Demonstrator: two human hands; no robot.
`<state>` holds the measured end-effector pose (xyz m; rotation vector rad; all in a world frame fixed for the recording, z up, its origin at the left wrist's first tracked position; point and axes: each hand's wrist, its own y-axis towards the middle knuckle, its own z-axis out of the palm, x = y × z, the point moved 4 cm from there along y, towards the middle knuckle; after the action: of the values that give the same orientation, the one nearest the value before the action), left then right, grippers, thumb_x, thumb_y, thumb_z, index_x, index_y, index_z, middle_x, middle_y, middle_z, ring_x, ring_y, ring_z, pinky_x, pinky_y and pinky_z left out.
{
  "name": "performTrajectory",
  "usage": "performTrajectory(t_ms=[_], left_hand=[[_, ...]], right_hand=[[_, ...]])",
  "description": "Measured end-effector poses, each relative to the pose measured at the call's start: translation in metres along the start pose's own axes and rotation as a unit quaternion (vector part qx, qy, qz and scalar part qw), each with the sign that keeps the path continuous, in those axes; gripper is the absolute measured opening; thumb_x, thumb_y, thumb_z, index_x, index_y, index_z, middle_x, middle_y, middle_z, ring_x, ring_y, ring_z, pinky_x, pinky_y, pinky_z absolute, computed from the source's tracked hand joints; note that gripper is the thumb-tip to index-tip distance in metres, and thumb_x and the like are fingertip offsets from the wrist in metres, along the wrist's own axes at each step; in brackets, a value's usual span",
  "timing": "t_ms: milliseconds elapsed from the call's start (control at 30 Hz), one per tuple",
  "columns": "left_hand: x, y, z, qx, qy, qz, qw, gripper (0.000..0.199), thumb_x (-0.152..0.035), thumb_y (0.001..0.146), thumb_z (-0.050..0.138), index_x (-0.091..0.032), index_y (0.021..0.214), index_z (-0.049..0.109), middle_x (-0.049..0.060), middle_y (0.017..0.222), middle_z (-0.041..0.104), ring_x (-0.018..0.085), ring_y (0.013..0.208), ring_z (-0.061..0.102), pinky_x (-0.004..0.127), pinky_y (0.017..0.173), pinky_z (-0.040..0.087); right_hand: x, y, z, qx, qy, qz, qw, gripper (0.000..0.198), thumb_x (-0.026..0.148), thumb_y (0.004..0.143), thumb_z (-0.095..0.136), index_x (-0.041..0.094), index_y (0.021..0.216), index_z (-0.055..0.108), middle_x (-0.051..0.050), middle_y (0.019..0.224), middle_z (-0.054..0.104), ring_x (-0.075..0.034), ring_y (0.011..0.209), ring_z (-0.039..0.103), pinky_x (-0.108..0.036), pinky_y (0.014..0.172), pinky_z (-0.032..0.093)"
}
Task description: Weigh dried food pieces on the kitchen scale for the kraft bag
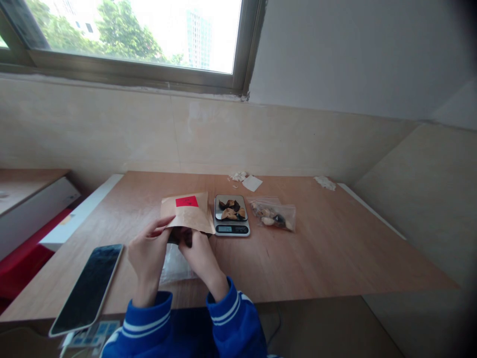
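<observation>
My left hand [148, 248] is closed on the left edge of a brown paper bag [190, 213] with a red label. The bag's mouth faces me. My right hand [199, 251] is at that mouth, its fingers curled and partly hidden by the bag. Dark reddish-brown pieces [185, 236] show by its fingertips; I cannot make out their kind. A clear plastic bag [175, 266] lies beneath my hands. Just right of the paper bag stands a kitchen scale [232, 229], bearing dried brown and blackish pieces [231, 211].
To the scale's right lies a zip bag [275, 215] of mixed dried pieces. A phone or tablet [88, 288] rests at the table's front left. White scraps [238, 176], a paper square [252, 183] and a crumpled white piece [325, 183] lie along the back edge.
</observation>
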<state>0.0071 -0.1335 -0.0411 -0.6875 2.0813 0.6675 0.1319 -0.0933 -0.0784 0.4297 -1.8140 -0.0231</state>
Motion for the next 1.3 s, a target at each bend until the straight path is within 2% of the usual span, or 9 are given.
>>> performTrajectory(t_ms=[167,367,567,733,867,1000,1167,1233,1300], left_hand=[[-0.005,-0.002,0.001,0.008,-0.003,0.008,1.0,0.03,-0.037,0.072,0.063,-0.032,0.098,0.076,-0.002,0.072,0.073,0.021,0.073,0.068,0.029,0.068,0.044],[-0.006,-0.001,0.002,0.011,0.018,0.013,1.0,0.028,-0.037,0.075,0.063,-0.034,0.1,0.075,-0.003,0.075,0.074,0.021,0.076,0.069,0.029,0.067,0.043],[-0.01,0.008,-0.005,-0.016,0.037,0.028,0.999,0.027,-0.036,0.076,0.063,-0.033,0.1,0.076,-0.002,0.072,0.073,0.022,0.076,0.068,0.029,0.066,0.043],[-0.026,0.022,-0.013,-0.061,0.037,0.064,0.995,0.025,-0.041,0.076,0.066,-0.032,0.096,0.077,-0.001,0.072,0.072,0.02,0.07,0.065,0.029,0.063,0.042],[-0.045,0.036,-0.021,-0.101,0.012,0.118,0.988,0.024,-0.042,0.077,0.065,-0.031,0.095,0.077,-0.002,0.085,0.073,0.016,0.067,0.061,0.029,0.064,0.043],[-0.056,0.05,-0.024,-0.073,-0.031,0.148,0.986,0.022,-0.033,0.078,0.062,-0.03,0.095,0.076,-0.004,0.09,0.074,0.014,0.066,0.059,0.028,0.065,0.045],[-0.051,0.067,-0.025,-0.041,-0.017,0.138,0.989,0.027,-0.035,0.078,0.059,-0.03,0.099,0.075,-0.003,0.085,0.073,0.016,0.068,0.061,0.029,0.068,0.047],[-0.049,0.073,-0.025,-0.042,-0.015,0.15,0.988,0.028,-0.036,0.079,0.058,-0.029,0.1,0.075,-0.003,0.086,0.073,0.017,0.07,0.061,0.029,0.069,0.048],[-0.047,0.078,-0.025,-0.035,-0.013,0.165,0.986,0.029,-0.037,0.08,0.057,-0.028,0.101,0.074,-0.002,0.087,0.073,0.017,0.071,0.062,0.029,0.07,0.048]], right_hand=[[0.006,-0.018,-0.015,-0.02,0.058,0.003,0.998,0.024,0.005,0.074,0.056,0.018,0.094,0.06,-0.006,0.093,0.068,-0.019,0.085,0.068,-0.032,0.079,0.055],[0.004,-0.034,-0.036,-0.08,0.121,0.027,0.989,0.012,0.016,0.079,0.058,0.021,0.089,0.055,-0.001,0.086,0.062,-0.015,0.077,0.064,-0.028,0.073,0.053],[-0.003,-0.045,-0.059,-0.076,0.323,0.063,0.941,0.018,0.029,0.079,0.067,0.022,0.086,0.052,0.001,0.086,0.056,-0.014,0.08,0.061,-0.028,0.073,0.055],[-0.019,-0.054,-0.097,-0.096,0.365,0.083,0.922,0.026,0.038,0.077,0.072,0.021,0.09,0.057,-0.001,0.091,0.058,-0.016,0.082,0.061,-0.03,0.072,0.054],[-0.05,-0.05,-0.126,-0.185,0.305,0.095,0.929,0.032,0.042,0.073,0.076,0.021,0.09,0.057,-0.001,0.09,0.06,-0.016,0.084,0.061,-0.031,0.077,0.052],[-0.075,-0.029,-0.137,-0.224,0.194,0.078,0.952,0.033,0.044,0.072,0.074,0.021,0.081,0.053,0.001,0.079,0.058,-0.016,0.075,0.06,-0.03,0.074,0.05],[-0.073,0.014,-0.129,-0.194,-0.019,-0.013,0.981,0.012,0.031,0.081,0.058,0.021,0.079,0.051,-0.001,0.079,0.059,-0.016,0.073,0.056,-0.029,0.069,0.046],[-0.069,0.032,-0.123,-0.165,-0.118,-0.038,0.978,0.002,0.022,0.081,0.053,0.021,0.08,0.052,-0.002,0.082,0.061,-0.018,0.076,0.056,-0.03,0.071,0.044],[-0.066,0.048,-0.119,-0.135,-0.218,-0.062,0.964,0.009,0.013,0.08,0.05,0.021,0.079,0.054,-0.003,0.083,0.063,-0.02,0.081,0.055,-0.032,0.075,0.043]])
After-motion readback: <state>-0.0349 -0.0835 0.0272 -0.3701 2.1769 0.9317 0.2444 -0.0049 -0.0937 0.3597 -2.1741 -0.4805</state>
